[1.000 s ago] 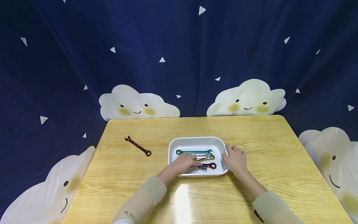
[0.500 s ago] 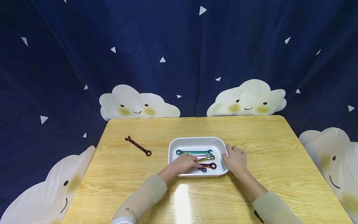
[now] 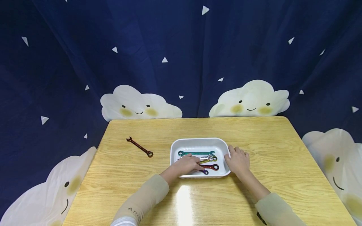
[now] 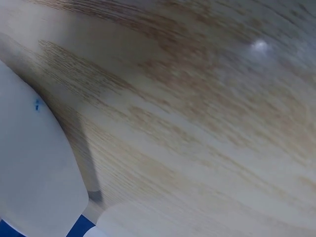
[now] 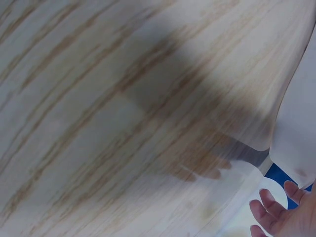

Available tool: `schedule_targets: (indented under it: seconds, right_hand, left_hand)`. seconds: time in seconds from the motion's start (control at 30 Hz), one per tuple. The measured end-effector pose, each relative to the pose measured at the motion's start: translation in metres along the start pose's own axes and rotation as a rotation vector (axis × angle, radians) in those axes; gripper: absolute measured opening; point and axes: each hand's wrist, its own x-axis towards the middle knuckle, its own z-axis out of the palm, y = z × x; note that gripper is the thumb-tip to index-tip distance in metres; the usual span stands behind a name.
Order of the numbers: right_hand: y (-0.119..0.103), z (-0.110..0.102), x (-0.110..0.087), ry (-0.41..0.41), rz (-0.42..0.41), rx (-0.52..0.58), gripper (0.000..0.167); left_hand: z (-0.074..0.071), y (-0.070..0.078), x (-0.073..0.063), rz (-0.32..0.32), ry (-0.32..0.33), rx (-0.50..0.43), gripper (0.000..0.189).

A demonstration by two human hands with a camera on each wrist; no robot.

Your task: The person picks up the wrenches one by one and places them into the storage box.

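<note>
In the head view a white tray [image 3: 198,140] stands mid-table with several combination wrenches in it. My left hand [image 3: 187,165] reaches over its near left side and holds the small purple wrench [image 3: 205,172], whose ring end sticks out past the fingers. Just beyond lie a red wrench [image 3: 212,167], a yellow one [image 3: 205,161], a silver one [image 3: 206,158] and a teal one [image 3: 198,153]. The left fingertips are partly hidden. My right hand [image 3: 238,160] grips the tray's right rim, thumb inside and fingers outside; its fingers [image 5: 269,210] show in the right wrist view.
A dark orange-brown wrench [image 3: 139,147] lies alone on the wooden table [image 3: 277,150], left of the tray. Behind the table's far edge hangs a dark blue curtain [image 3: 181,37] with clouds. In the left wrist view the tray's outer wall [image 4: 39,158] shows at the left.
The purple wrench's ring end has moved slightly toward the near wall, away from the red wrench, uncovering more of it. The right hand and the tray have stayed in place.
</note>
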Motion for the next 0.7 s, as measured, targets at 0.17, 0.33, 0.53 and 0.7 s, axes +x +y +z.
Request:
schedule_targets:
  seconds: [0.17, 0.33, 0.53, 0.7]
  right_hand:
    - [0.0004, 0.0011, 0.0006, 0.008, -0.001, -0.003, 0.043]
    - [0.0008, 0.0010, 0.0007, 0.002, 0.001, -0.001, 0.044]
    - [0.0005, 0.0003, 0.0001, -0.003, 0.004, 0.001, 0.044]
    - [-0.0002, -0.0002, -0.0002, -0.002, 0.001, 0.001, 0.043]
  left_hand:
    - [0.0001, -0.0005, 0.0009, -0.002, -0.012, -0.013, 0.024]
    - [0.0012, -0.0011, 0.0015, 0.015, -0.002, -0.002, 0.024]
    - [0.0018, -0.0009, 0.0016, 0.015, 0.003, 0.013, 0.023]
    - [0.0018, -0.0008, 0.0010, 0.005, -0.001, 0.013, 0.024]
